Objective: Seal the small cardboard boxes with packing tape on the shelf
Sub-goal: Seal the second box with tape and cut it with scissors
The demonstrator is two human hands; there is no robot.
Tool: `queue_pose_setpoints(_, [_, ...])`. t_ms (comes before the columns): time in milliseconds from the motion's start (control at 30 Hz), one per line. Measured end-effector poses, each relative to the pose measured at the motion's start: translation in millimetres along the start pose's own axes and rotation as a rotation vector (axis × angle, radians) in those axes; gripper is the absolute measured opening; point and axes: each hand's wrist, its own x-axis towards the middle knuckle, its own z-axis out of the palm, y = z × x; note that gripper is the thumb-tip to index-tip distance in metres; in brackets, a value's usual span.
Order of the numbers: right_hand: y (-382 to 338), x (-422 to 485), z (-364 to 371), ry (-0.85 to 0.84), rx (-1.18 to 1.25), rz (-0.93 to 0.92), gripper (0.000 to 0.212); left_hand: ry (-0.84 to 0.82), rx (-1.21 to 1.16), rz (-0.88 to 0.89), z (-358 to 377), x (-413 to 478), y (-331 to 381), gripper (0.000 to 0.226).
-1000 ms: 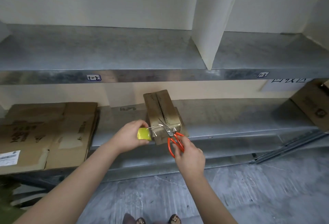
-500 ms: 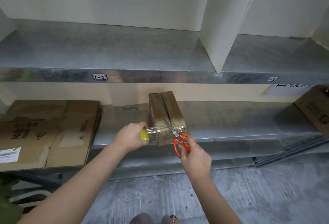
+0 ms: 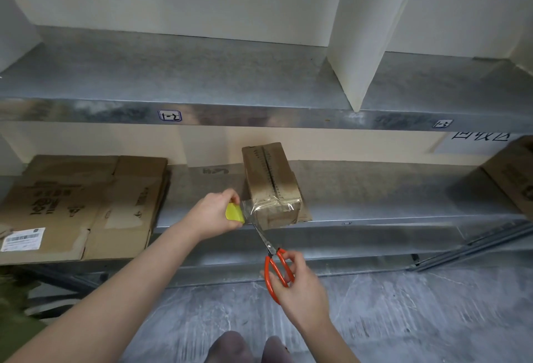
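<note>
Small box (image 3: pixel 271 184): stands on the lower shelf (image 3: pixel 375 198), near its front edge, long side running back toward the wall. The top seam looks taped along its length. Clear tape (image 3: pixel 268 204) is wrapped over the near end, wrinkled, and a short strip runs off to the left to the tape roll (image 3: pixel 235 212).

Left hand (image 3: pixel 213 215): fingers curled round the yellow roll, holding the strip taut just beside the box's near left corner.

Right hand (image 3: pixel 297 279): fingers through the orange handles of the scissors (image 3: pixel 274 259). The blade tips are up at the strip, between roll and box. The blades look close together; I cannot tell whether the tape is cut through.

Progress (judgement): this box is nearly sealed. Left to do: finish the cut and press the loose end down.

Surroundings: flattened cardboard (image 3: pixel 80 204) lies at the left of the same shelf, well apart. A second box (image 3: pixel 510 178) sits at the far right; whether it is sealed is not visible. The upper shelf (image 3: pixel 259 114) carries a white divider (image 3: pixel 363 31).
</note>
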Motion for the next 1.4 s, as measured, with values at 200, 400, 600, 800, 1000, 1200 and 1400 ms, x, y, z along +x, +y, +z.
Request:
queue_pose_setpoints(200, [-12.4,7.4,13.0,-0.151,0.309,0.093,0.036,-0.006,0.002,0.004,-3.0,-4.8,-0.2,0.047])
queue_pose_setpoints(400, [-26.2,14.8,15.0,-0.162,0.409,0.131,0.032,-0.012,0.01,0.03,-7.1,-6.7,0.5,0.046])
queue_pose_setpoints(600, [-27.3,17.7,18.7,-0.138,0.405,0.131,0.011,-0.023,0.015,0.045,-7.8,-5.7,0.5,0.046])
queue_pose_setpoints(800, [-27.0,19.1,22.0,-0.096,0.399,0.112,0.011,-0.033,0.008,0.059,-8.8,-4.7,-0.4,0.046])
queue_pose_setpoints(1000, [-26.1,20.5,25.0,-0.093,0.318,0.1,0.018,-0.03,0.049,0.083,-11.2,-4.6,2.2,0.045])
queue_pose_setpoints(1200, [-30.5,19.0,17.9,-0.117,0.377,0.095,0.039,0.002,0.041,0.098,-13.2,-5.0,7.8,0.043])
queue_pose_setpoints(1400, [-26.5,21.1,19.5,-0.111,0.371,0.1,0.017,0.0,0.034,0.094,-13.7,-7.1,6.7,0.044])
